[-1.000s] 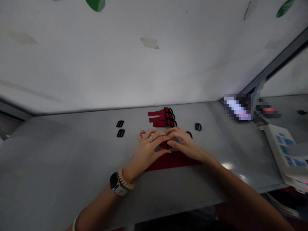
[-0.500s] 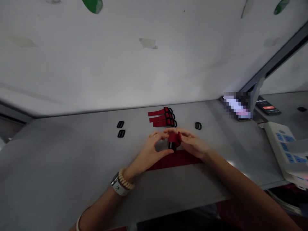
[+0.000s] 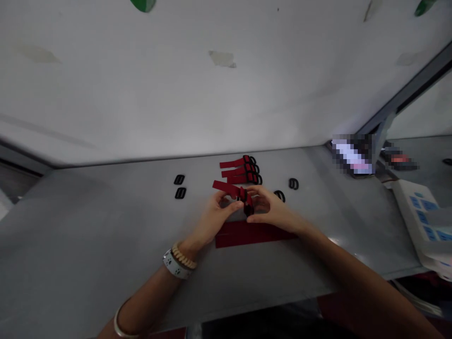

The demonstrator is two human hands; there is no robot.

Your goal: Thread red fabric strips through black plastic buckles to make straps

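Left hand (image 3: 212, 220) and right hand (image 3: 272, 210) close together, both clamped on red strap (image 3: 226, 189) at black buckle (image 3: 249, 208), tail angled up-left past left fingers. Firm pinch at buckle best, webbing kept flat. Just below hands, wider red webbing (image 3: 250, 234); beyond, three looped straps (image 3: 240, 169); black sliders (image 3: 180, 186) left, black rings (image 3: 294, 184) right, on grey table (image 3: 106, 226).

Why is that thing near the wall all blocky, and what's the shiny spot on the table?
In the head view, the blocky patch is pixelated, so nobody can tell what it is; the shiny spot is glare on the grey table.
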